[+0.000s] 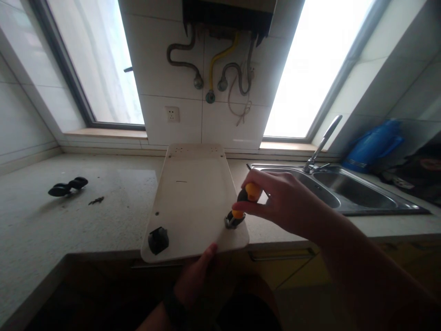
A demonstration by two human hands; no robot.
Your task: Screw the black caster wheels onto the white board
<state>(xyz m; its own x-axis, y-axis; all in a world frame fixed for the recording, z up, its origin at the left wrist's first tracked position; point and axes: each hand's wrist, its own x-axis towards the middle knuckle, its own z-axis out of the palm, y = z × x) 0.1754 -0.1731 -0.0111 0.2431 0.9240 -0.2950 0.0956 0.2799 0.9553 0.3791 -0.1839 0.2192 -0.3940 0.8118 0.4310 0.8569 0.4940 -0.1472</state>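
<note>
A white board [193, 197] with rounded corners lies on the counter, its front end jutting past the edge. My left hand [200, 271] grips that front edge, thumb on top and the other fingers hidden underneath. My right hand [275, 197] is closed round the handle of a yellow and black screwdriver [252, 191]. The tool slants down to a dark caster [230, 222] near the board's right front corner; its tip is hard to make out. Another black caster [158, 240] sits at the left front corner. Small holes show near the far corners.
Two loose black casters [68, 186] and a small pile of screws [96, 200] lie on the counter at left. A steel sink [375, 202] with a tap [320, 142] is on the right, beside a blue thermos jug [374, 145]. Hoses [213, 69] hang on the wall.
</note>
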